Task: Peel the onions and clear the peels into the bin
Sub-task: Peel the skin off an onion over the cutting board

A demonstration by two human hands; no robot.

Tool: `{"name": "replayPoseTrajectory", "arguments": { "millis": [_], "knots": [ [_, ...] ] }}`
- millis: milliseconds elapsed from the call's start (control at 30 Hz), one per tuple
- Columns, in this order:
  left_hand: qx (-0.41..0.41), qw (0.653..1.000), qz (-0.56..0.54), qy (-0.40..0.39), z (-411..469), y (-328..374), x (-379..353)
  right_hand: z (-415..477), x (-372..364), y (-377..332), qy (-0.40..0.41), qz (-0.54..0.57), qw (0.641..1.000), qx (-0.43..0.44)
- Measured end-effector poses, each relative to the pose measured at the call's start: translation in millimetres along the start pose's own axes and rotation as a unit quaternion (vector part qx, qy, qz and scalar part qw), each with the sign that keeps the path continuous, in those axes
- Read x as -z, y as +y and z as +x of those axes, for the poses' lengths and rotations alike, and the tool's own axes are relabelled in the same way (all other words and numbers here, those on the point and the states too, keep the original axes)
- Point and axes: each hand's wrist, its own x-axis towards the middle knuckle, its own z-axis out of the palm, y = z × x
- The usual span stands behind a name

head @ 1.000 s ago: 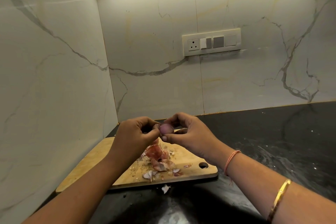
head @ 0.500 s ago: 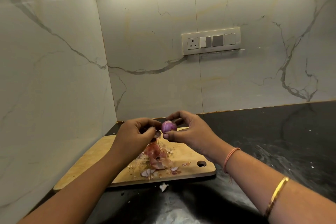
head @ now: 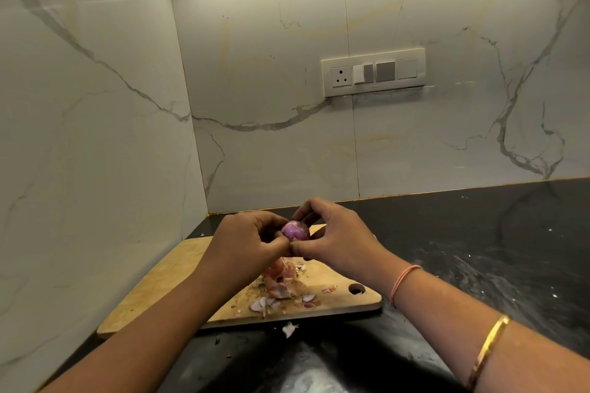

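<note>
A small purple onion (head: 294,231) is held up above the wooden cutting board (head: 166,284). My right hand (head: 335,236) grips it from the right, fingers curled over its top. My left hand (head: 245,241) pinches at its left side with thumb and fingertips. Its glossy peeled surface faces the camera. Below the hands a heap of pink and brown onion peels (head: 281,284) lies on the board. No bin is in view.
The board lies in the corner of a black stone counter (head: 479,249), against white marble walls. One white peel scrap (head: 290,329) lies on the counter just off the board's front edge. A socket and switch plate (head: 373,72) is on the back wall.
Half a second ago the hands were slightly apart, with the onion in the right hand; now the left hand has closed back in on the onion, and more of its purple surface shows.
</note>
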Motion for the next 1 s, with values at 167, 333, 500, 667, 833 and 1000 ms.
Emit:
{"name": "replayPoseTrajectory", "arguments": {
  "millis": [167,333,500,667,833,1000],
  "knots": [
    [-0.002,1.0,0.022,0.017,2.3,-1.5,1.3,-0.1,0.1,0.1,-0.002,0.008,1.0,0.001],
    [0.027,0.999,-0.014,0.034,3.2,-5.9,3.3,0.8,1.5,-0.1,-0.016,0.074,0.997,-0.014],
    [0.041,0.996,-0.076,0.035,1.0,-6.5,4.1,1.5,3.9,1.2,-0.021,0.124,0.992,-0.018],
    [0.019,0.997,-0.076,-0.012,-1.5,0.5,2.7,1.3,-0.5,4.1,-0.014,0.052,0.999,-0.001],
    [0.007,1.0,-0.016,0.004,-0.4,-2.0,2.6,-1.5,-2.1,-0.1,-0.014,-0.005,1.0,0.016],
    [-0.012,0.999,0.029,0.03,2.6,-5.7,3.0,-1.5,-2.6,-2.6,-0.022,0.005,0.999,0.024]
  ]
}}
